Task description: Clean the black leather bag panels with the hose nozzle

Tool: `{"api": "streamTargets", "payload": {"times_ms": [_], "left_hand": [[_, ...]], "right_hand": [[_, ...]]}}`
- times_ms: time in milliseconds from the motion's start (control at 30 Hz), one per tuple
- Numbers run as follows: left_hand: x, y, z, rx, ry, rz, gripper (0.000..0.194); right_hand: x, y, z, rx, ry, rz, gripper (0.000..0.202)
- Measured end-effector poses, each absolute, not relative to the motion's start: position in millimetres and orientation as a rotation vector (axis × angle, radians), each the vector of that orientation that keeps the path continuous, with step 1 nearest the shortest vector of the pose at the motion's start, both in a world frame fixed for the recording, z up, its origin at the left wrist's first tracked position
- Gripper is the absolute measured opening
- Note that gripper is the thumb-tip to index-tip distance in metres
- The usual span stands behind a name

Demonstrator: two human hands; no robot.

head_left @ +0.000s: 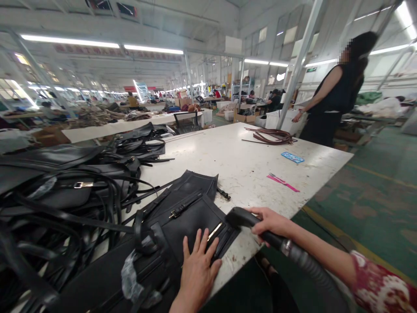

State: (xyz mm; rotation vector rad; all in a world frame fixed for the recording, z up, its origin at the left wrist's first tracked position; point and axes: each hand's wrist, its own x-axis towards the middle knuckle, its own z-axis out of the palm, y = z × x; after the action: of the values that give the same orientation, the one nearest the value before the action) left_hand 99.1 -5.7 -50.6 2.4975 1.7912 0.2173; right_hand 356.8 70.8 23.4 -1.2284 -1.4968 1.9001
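A black leather bag (192, 208) with straps, buckles and a gold zip lies on the white table's near edge. My left hand (199, 265) rests on it palm down, fingers spread, just below the gold zip (215, 231). My right hand (272, 224) is wrapped round the black handle (267, 237) of a nozzle with a ribbed grey hose (304, 256). The nozzle's head (237, 216) touches or sits just over the bag's right edge. Crumpled clear plastic (132, 278) hangs on the bag's near part.
More black bags and straps (65, 187) are heaped at the left. On the table (211, 152) lie brown straps (272, 136), a blue tag (292, 157) and a pink strip with a small tool (282, 182). A person (339, 91) stands beyond the right edge.
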Motion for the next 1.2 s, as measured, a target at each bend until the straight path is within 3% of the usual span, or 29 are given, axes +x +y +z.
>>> {"api": "streamTargets", "payload": {"times_ms": [300, 400, 567, 833, 1000, 1200], "left_hand": [[93, -4, -32, 2.426, 1.637, 0.116, 0.065], [71, -8, -15, 2.433, 1.583, 0.034, 0.062], [15, -33, 0, 2.404, 1.952, -0.021, 0.053], [5, -50, 3, 2.354, 2.009, 0.09, 0.051], [2, -53, 11, 2.317, 1.943, 0.056, 0.058], [-2, -56, 4, 2.392, 1.942, 0.117, 0.059]], "right_hand": [[355, 46, 24, -1.244, -1.566, 1.929, 0.074], [339, 53, 16, -1.285, -1.593, 1.759, 0.072], [324, 54, 15, -1.32, -1.567, 1.49, 0.076], [342, 26, 20, -1.301, -1.629, 1.835, 0.078], [316, 26, 25, -1.352, -1.726, 1.446, 0.078], [294, -25, 37, -1.149, -1.854, 2.035, 0.08]]}}
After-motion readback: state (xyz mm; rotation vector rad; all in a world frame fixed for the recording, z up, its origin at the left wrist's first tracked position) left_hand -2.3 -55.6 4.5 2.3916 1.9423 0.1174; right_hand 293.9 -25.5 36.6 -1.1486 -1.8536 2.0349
